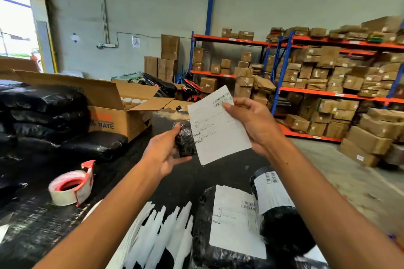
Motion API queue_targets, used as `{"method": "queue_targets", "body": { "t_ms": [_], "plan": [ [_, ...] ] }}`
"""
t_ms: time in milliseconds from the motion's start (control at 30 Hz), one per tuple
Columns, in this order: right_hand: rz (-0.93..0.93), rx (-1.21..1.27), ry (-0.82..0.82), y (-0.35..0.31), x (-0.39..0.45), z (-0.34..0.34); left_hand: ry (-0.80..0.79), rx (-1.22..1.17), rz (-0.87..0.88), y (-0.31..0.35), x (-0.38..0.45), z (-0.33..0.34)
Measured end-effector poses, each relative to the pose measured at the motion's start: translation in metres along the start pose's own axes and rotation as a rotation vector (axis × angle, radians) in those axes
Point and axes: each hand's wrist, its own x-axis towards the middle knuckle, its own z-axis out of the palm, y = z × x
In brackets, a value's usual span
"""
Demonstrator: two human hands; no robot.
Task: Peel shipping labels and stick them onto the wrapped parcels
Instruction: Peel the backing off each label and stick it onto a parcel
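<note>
Two parcels at five o'clock already wear labels — one small parcel is left, gripped by the left hand. The right hand pinches its label just beside it, not stuck yet.

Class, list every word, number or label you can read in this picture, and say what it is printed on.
"RATE": open cardboard box, partly hidden.
Held label: barcodes and print, too blurred.
Labels on the flat parcel and the rolled parcel: too blurred.
Wall notice: too small.
</note>
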Motion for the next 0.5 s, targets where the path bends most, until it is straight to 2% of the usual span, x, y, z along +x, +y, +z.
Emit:
{"method": "queue_targets", "body": {
  "t_ms": [267, 500],
  "plan": [
    [-0.028, -0.087, 0.06, 0.013, -0.025, 0.02, -0.061, -0.045, 0.072, 0.005, -0.043, -0.001],
    [-0.111, -0.2, 0.149, 0.018, -0.036, 0.031, -0.026, -0.038, 0.102, 0.008, -0.06, -0.009]
  ]
}}
